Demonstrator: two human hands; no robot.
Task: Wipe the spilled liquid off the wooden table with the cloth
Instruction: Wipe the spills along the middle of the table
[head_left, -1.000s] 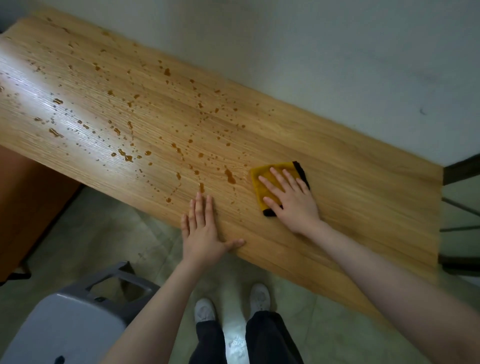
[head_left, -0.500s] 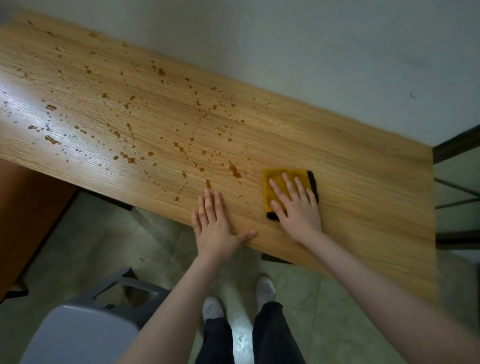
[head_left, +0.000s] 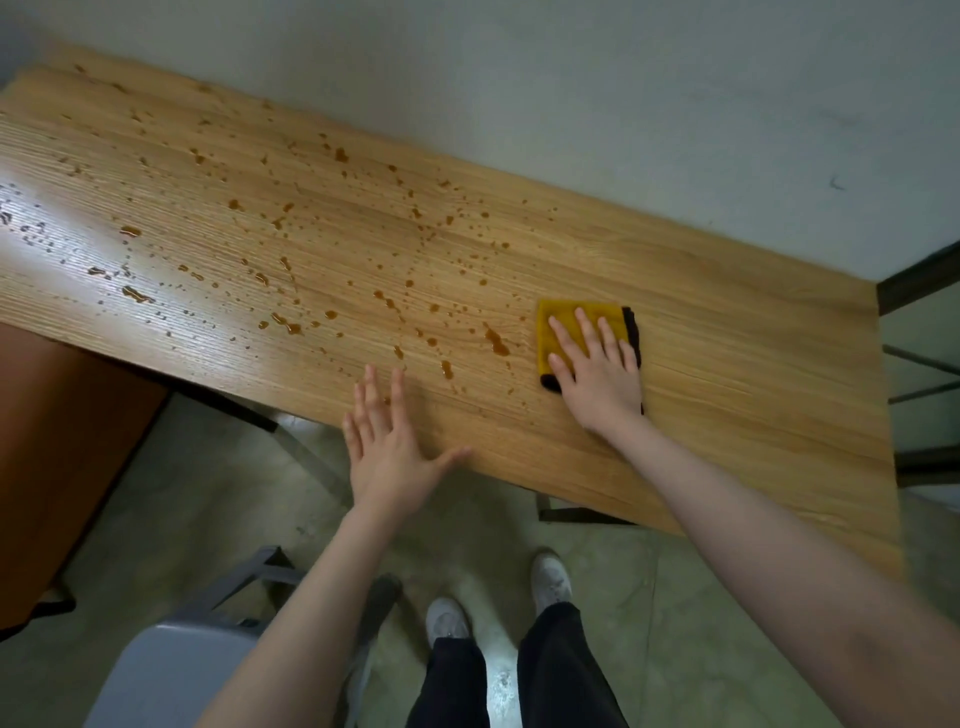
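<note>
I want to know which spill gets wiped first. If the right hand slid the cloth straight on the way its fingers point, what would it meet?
Pointing up-left, the right hand and yellow cloth would probably meet small amber droplets; the larger streak lies left of that line.

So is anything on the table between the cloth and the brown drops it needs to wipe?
Nothing visible. The right hand presses flat on the yellow cloth, and the nearest brown drop lies just left of it on bare wooden table. The left hand rests nearer the front edge, off that path.
</note>
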